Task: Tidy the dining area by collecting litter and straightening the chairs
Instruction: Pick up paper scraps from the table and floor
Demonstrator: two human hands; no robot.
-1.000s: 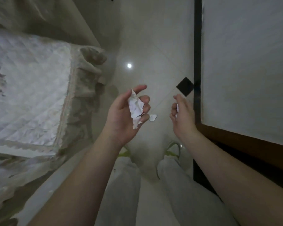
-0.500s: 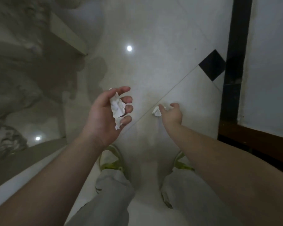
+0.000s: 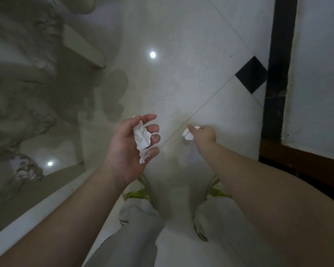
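Observation:
My left hand point(image 3: 131, 143) is held palm up over the pale tiled floor, its fingers curled round a crumpled white paper point(image 3: 142, 138). My right hand point(image 3: 203, 132) is stretched down to the floor a little to the right. Its fingertips pinch a small crumpled white paper scrap point(image 3: 188, 134) that lies beside a tile joint. A bit of white also shows on the far side of that hand's fingers.
A chair with a pale frilled fabric cover point(image 3: 21, 89) fills the left side, with its white frame bar point(image 3: 81, 47) above. A white wall point(image 3: 316, 74) with a black strip point(image 3: 280, 64) and brown skirting point(image 3: 297, 157) runs along the right. My shoes point(image 3: 137, 193) stand below my hands.
My right hand has reached down and forward to the small paper scrap on the floor and closed on it. My left hand keeps the crumpled paper. The view has shifted away from the chair seat.

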